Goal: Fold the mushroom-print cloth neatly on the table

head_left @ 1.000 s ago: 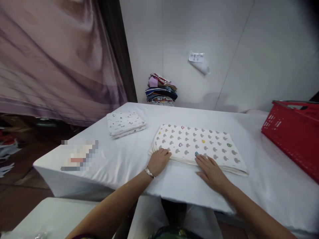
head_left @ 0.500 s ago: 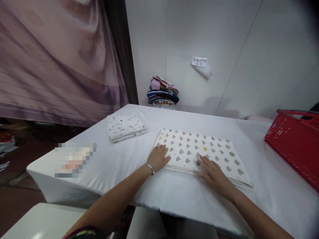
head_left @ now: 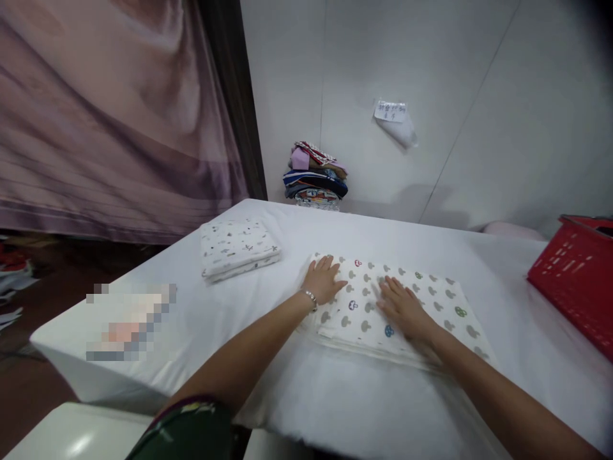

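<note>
A folded white cloth (head_left: 354, 322) printed with grey and coloured mushrooms lies flat in front of me. My left hand (head_left: 324, 280) rests on its left part, palm down with the fingers spread. Near the cloth's middle, my right hand (head_left: 405, 308) also lies flat, fingers stretched out. Neither hand grips anything. Beyond my left hand, to the left, sits a second folded white cloth (head_left: 239, 246) with small dark prints.
The cloths lie on a white-covered table (head_left: 297, 377). A red plastic basket (head_left: 575, 281) stands at the right. Folded clothes (head_left: 316, 176) are piled by the back wall. A blurred-out item (head_left: 129, 326) lies at the left, and a white stool (head_left: 81, 434) stands below.
Both hands have slid farther up the mushroom cloth, away from me. The left hand has moved from its near left edge onto its upper left part. The view has shifted slightly.
</note>
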Demonstrator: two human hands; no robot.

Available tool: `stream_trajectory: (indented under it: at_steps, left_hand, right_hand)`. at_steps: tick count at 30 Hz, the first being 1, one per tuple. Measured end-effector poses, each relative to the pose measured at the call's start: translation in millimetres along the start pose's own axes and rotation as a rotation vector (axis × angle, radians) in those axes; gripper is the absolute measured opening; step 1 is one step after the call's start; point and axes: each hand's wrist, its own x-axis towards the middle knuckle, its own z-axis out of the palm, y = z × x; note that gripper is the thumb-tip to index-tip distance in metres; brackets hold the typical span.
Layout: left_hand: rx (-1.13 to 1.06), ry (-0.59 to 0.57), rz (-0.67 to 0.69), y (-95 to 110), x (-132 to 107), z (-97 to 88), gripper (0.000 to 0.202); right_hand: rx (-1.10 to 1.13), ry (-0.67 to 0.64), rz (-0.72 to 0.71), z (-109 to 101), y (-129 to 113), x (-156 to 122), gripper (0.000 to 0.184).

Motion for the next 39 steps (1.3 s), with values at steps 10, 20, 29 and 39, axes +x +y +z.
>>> stream_trajectory:
  at_steps: [10,20,29,39]
  left_hand:
    - [0.018,-0.1,-0.108,-34.1,40.8,32.0,0.064]
    - [0.071,-0.216,-0.07,-46.9,101.2,12.9,0.057]
    - [0.106,-0.351,-0.036,-45.1,131.1,-15.9,0.058]
    - [0.137,-0.296,-0.21,-71.6,145.3,-4.6,0.056]
  right_hand:
    - [0.011,0.004,0.069,10.9,47.9,48.6,0.06]
    - [0.063,-0.152,0.351,-49.8,163.3,48.4,0.057]
    - [0.065,-0.407,0.391,-72.4,163.9,84.1,0.039]
    - [-0.204,-0.189,0.349,-59.2,153.1,125.6,0.047]
